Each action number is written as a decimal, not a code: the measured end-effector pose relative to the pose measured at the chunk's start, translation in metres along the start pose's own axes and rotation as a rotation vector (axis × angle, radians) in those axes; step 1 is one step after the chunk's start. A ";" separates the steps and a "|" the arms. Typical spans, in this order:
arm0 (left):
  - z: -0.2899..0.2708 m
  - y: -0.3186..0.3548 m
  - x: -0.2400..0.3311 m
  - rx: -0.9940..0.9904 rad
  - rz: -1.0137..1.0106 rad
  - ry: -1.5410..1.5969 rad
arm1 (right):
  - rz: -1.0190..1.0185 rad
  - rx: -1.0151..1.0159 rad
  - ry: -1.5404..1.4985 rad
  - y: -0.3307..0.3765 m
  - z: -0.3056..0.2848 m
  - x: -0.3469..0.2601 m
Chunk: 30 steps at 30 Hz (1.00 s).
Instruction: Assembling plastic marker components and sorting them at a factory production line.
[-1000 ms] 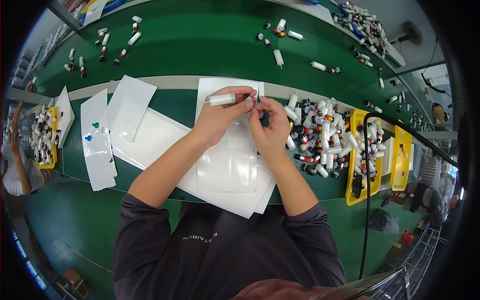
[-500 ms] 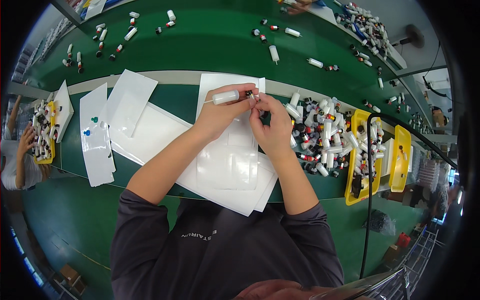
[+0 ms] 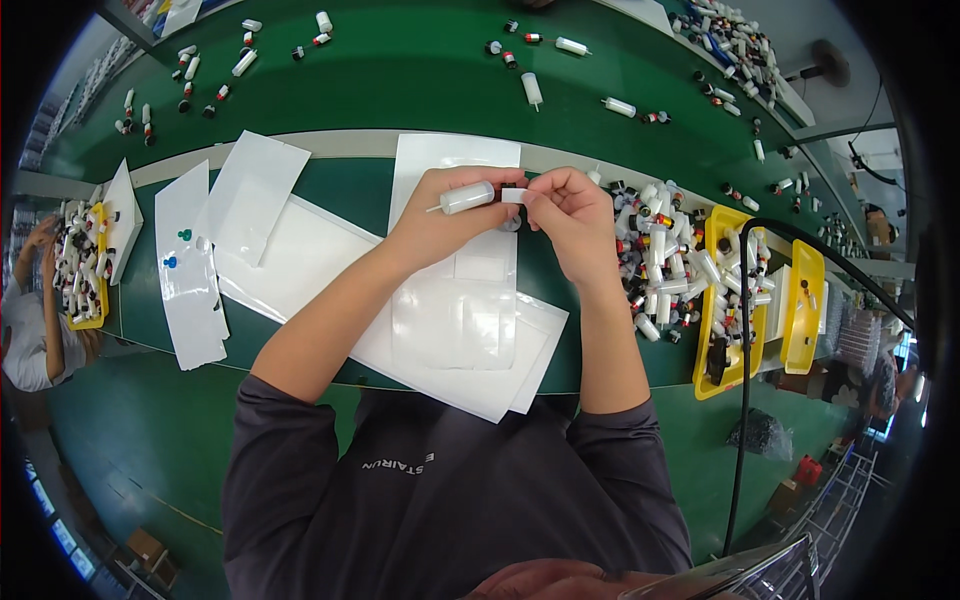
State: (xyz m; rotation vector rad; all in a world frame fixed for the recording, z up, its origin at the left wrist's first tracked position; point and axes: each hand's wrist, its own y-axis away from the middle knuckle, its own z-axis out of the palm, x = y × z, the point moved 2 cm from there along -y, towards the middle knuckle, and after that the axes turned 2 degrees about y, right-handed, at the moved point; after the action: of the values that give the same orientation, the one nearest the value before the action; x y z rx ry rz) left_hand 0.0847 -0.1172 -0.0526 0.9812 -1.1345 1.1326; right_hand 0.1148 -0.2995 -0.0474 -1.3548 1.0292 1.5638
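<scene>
Head view: loose vials (image 3: 665, 255) crowd right of the white sheets (image 3: 450, 320), yellow tray (image 3: 715, 300) beyond them, and above those sheets the left hand (image 3: 440, 220) grips a small white tube (image 3: 468, 197) while the right hand (image 3: 565, 215) pinches its cap (image 3: 513, 195).

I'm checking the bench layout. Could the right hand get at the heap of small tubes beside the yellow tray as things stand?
Probably yes. The heap of small tubes lies just right of the right hand with nothing between them, but that hand's grip is on a white piece at the end of the tube held by the left hand.
</scene>
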 end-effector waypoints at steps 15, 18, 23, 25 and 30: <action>0.001 0.001 -0.003 -0.032 0.035 -0.047 | -0.011 -0.010 -0.035 -0.001 0.003 0.007; 0.004 0.004 0.002 -0.072 0.030 -0.028 | -0.020 0.040 -0.013 0.000 0.002 0.009; 0.002 -0.001 -0.003 -0.021 0.100 -0.135 | -0.031 0.112 -0.054 0.003 0.005 0.007; 0.000 -0.002 -0.007 -0.009 0.093 -0.110 | -0.079 0.178 -0.170 0.005 0.011 0.006; 0.000 -0.004 -0.009 0.061 -0.019 0.092 | -0.562 0.313 0.514 0.011 0.016 0.010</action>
State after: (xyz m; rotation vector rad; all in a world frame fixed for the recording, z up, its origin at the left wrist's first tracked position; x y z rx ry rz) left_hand 0.0878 -0.1191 -0.0617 0.9749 -1.0199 1.1916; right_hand 0.0978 -0.2880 -0.0555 -1.6702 1.0115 0.6268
